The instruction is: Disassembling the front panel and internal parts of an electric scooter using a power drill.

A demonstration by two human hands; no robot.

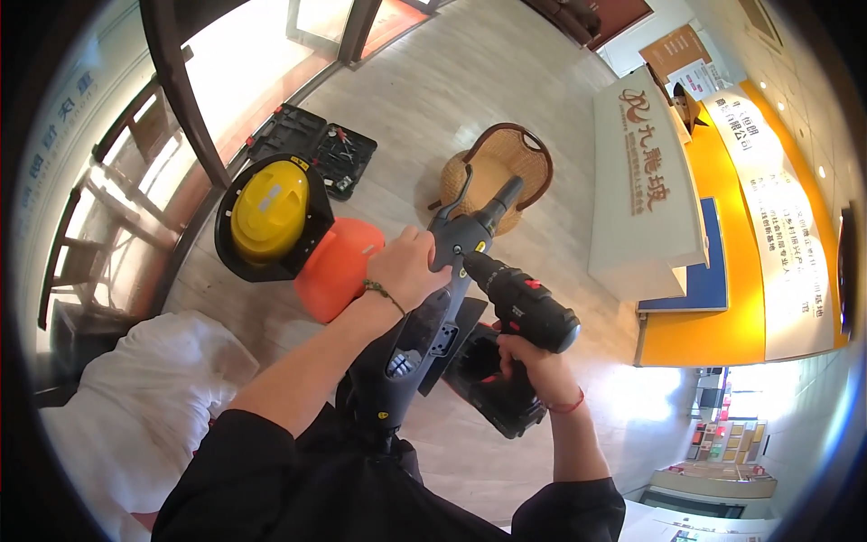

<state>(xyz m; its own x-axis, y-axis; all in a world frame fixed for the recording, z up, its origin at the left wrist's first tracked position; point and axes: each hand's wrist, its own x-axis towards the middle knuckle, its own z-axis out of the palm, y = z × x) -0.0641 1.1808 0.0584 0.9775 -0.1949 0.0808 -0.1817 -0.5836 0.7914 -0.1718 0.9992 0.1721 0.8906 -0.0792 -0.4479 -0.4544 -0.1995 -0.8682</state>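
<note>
Drill (531, 312) of chunky black plastic gripped by right hand (533, 363), left hand (408, 269) clasping smooth handlebar (482, 222), rounded woven chair (498, 168)

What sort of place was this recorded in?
Probably a lobby or reception area: there is a white counter with raised lettering on its front, a yellow wall bearing white panels of writing, and a woven chair out on the floor.

Right-hand fingers (511, 350) grip a black drill (526, 305) pointed at a long black device (424, 327) held by left-hand fingers (417, 242).
</note>
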